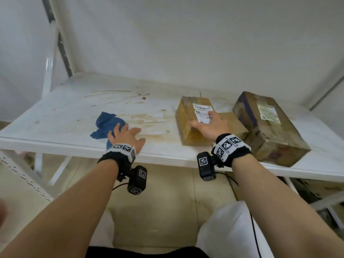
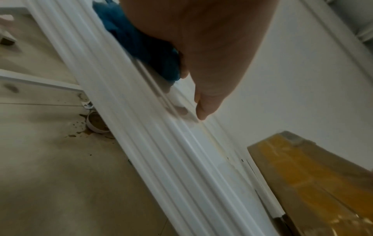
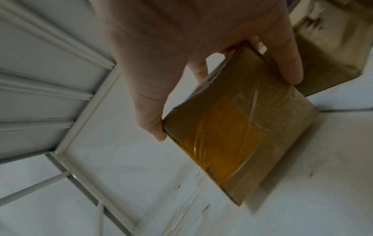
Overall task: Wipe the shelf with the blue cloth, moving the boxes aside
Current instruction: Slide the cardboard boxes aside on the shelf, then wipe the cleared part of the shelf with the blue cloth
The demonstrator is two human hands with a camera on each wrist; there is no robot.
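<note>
Two hands split the job: left hand [image 1: 126,135] lies flat, fingers spread, on the blue cloth [image 1: 106,125] at the shelf [image 1: 55,116] front, right hand [image 1: 210,125] clasps the labelled cardboard box [image 1: 193,121], presumably to shift it off the stains.

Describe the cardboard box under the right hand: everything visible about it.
The box is brown cardboard, oblong and worn, with a white printed label on top and yellowish tape across its near end, clearest in the right wrist view. It stands on the stained white shelf, right of the blue cloth, with a smaller box close on its right. The right hand grips it from above, thumb on the left side, fingers over the top and right edge.
</note>
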